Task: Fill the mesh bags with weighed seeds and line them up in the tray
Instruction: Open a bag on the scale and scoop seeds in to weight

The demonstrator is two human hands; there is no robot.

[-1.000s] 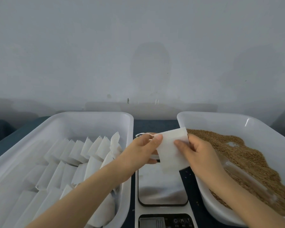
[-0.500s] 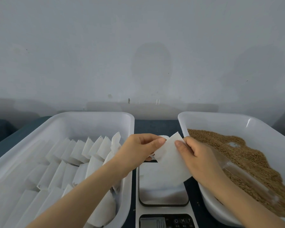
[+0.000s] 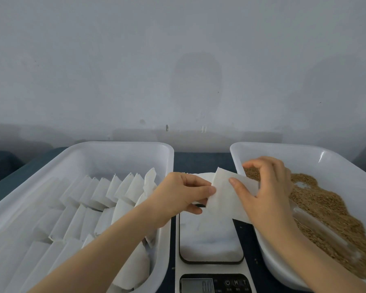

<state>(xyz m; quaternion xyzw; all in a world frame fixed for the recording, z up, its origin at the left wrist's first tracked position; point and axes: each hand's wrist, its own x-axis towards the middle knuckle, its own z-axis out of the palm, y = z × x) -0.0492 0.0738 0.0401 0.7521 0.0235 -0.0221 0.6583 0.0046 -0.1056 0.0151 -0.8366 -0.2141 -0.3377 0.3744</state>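
Left of the scale [image 3: 209, 240] stood the large white tray [image 3: 123, 157], with rows of white bags [image 3: 106, 191] leaning one on another inside it. Right of the scale, a second white tray [image 3: 304, 157] held a brown heap of seeds [image 3: 330, 206], and what looked like a clear scoop [image 3: 321, 229] lay in the heap. Both hands met over the far end of the scale's platter. The left hand [image 3: 178, 195] pinched the near-left edge of one mesh bag [image 3: 224, 197] between thumb and curled fingers. The right hand [image 3: 268, 195] pressed its thumb on the bag's face while its fingers curled over the top edge towards the seed side. The bag was held in the air above the platter, tilted, and it looked flat, so it was probably empty and not yet weighed. The step in hand seemed to be opening its mouth. To do that well, the thumbs should rub the two layers apart rather than tug at them, since thin mesh creases and clings. One hand should then keep the mouth wide and upward, close over the seed tray, so that stray grains fall back into it. The small display [image 3: 197, 285] at the scale's near end was too blurred to read.
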